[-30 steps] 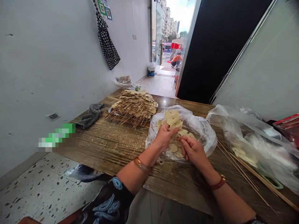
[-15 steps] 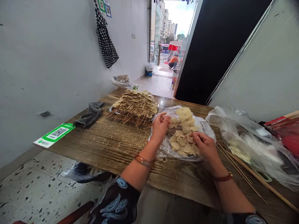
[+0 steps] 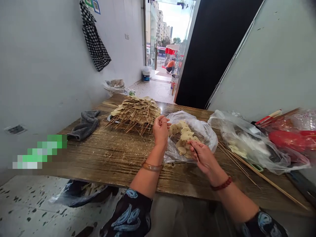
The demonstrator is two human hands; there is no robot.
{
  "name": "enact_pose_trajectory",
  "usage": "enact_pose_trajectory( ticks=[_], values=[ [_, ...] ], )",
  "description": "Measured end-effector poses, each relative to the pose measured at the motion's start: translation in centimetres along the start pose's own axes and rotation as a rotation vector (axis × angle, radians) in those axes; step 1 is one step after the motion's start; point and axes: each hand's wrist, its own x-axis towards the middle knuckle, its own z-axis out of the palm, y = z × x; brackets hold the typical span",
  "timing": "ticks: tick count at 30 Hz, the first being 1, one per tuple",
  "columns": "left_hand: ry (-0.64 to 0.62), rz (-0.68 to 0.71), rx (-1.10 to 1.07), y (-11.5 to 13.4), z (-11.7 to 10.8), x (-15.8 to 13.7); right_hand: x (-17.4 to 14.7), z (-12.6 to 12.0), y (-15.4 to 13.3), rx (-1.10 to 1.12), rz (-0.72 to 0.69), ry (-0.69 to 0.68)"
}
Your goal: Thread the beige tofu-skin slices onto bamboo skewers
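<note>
My right hand (image 3: 201,154) is closed on a thin wooden skewer (image 3: 197,155), whose end sticks out below the fingers. Pale, thin slices, like potato, appear threaded along it (image 3: 187,134) beyond my fingertips. Beneath lie loose slices (image 3: 182,150) on a clear plastic bag (image 3: 207,131). My left hand (image 3: 161,130) is raised at the bag's left edge, fingers curled together beside more slices (image 3: 174,129); whatever they pinch is hidden. Left of it, a big heap of skewered slices (image 3: 138,110) rests on a metal tray (image 3: 110,118), sticks pointing towards me.
Bare skewers (image 3: 240,164) lie right of the bag, beside another plastic bag (image 3: 249,141) with pale contents. Red packaging (image 3: 288,140) sits at the far right. A grey cloth (image 3: 85,125) is on the table's left. Beyond the wooden table (image 3: 118,158), a person (image 3: 170,65) crouches outside the doorway.
My right hand has moved left and towards me with the skewer, its stick end now showing. My left hand's fingers have drawn back from the slices. The view has swung right.
</note>
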Motion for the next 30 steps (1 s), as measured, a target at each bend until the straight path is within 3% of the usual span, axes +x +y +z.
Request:
enact_pose_trajectory(
  ticks=[8,17,30],
  values=[
    [0.006,0.137,0.022,1.5,0.1,-0.3,2.6,5.2,2.2,0.160,-0.020,0.113],
    [-0.018,0.283,0.080,3.2,-0.1,-0.9,5.4,9.3,3.9,0.294,-0.087,0.181],
    [-0.037,0.377,0.046,4.6,0.0,-2.0,6.1,8.6,4.1,0.340,-0.086,0.110]
  ],
)
